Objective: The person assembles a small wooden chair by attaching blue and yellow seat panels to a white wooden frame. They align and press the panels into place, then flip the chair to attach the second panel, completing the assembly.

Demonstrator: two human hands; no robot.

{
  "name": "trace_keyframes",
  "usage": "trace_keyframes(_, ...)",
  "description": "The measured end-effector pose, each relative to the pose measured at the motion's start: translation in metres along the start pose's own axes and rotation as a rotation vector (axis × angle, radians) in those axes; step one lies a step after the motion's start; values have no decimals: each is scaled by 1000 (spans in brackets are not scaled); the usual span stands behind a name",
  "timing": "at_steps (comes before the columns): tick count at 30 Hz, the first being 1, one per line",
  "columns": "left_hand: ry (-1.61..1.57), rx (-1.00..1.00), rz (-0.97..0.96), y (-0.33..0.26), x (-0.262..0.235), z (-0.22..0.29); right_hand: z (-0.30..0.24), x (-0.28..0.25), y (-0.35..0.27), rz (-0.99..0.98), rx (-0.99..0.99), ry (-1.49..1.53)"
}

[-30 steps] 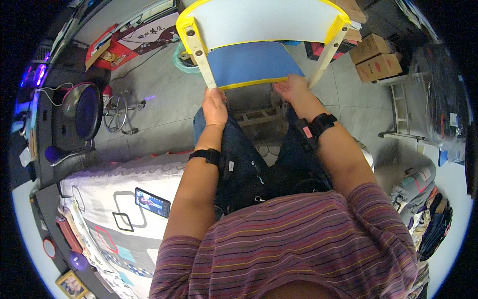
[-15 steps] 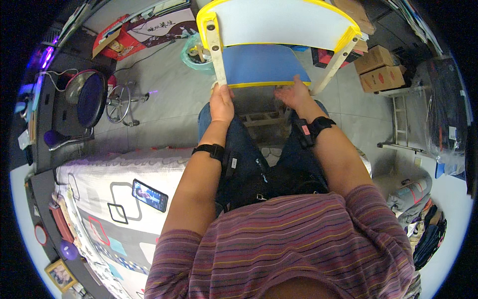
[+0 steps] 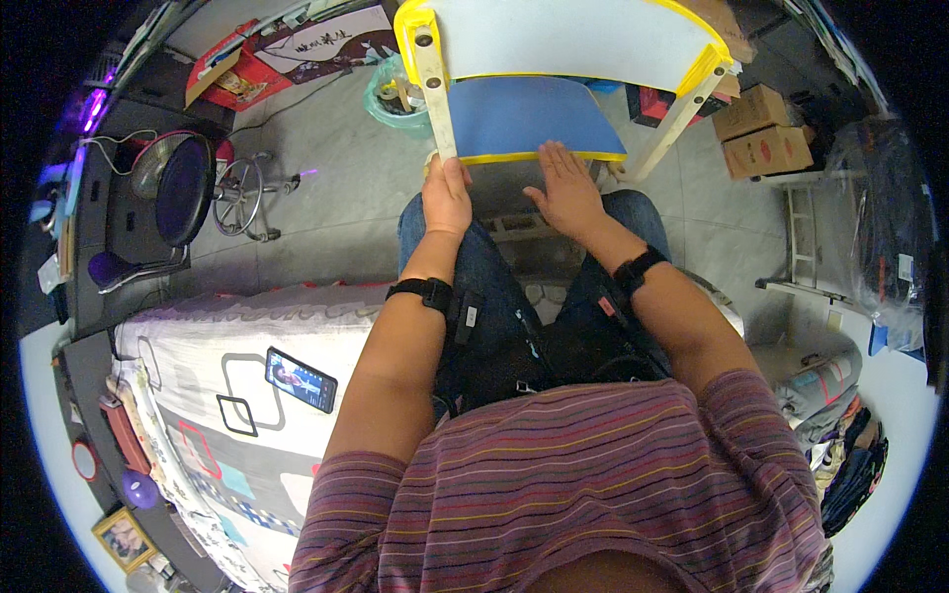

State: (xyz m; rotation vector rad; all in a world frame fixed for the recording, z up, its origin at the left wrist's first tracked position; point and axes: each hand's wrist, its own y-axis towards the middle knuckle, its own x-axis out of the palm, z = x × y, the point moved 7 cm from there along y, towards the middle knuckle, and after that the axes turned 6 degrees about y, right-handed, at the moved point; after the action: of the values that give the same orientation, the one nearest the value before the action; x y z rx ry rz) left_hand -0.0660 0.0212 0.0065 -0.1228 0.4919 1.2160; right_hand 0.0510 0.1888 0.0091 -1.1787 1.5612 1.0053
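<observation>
In front of me is a small chair with a pale, yellow-edged backrest. Its blue seat has a yellow rim, and wooden posts run down both sides. My left hand is wrapped around the lower part of the left post, beside the seat's near corner. Palm down with fingers stretched, my right hand has its fingertips at the seat's near yellow edge. Whether they press on it I cannot tell. It holds nothing. Dark straps circle both my wrists.
At my left is a bed with a patterned cover, a phone lying on it. Beyond stand a wheeled stool and a green-lined bin. To the right are cardboard boxes and a ladder.
My right hand has turned from a sideways, palm-up pose to palm down and shifted slightly left. My left hand keeps its hold on the post.
</observation>
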Motion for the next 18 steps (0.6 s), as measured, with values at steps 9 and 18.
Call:
trace_keyframes(9,10,-31,-16,1,1,-2,12,0,13,-178,13,-103)
trace_keyframes(18,-15,-51,-5,-3,1,-3,-4,12,53,-159,-46,-58)
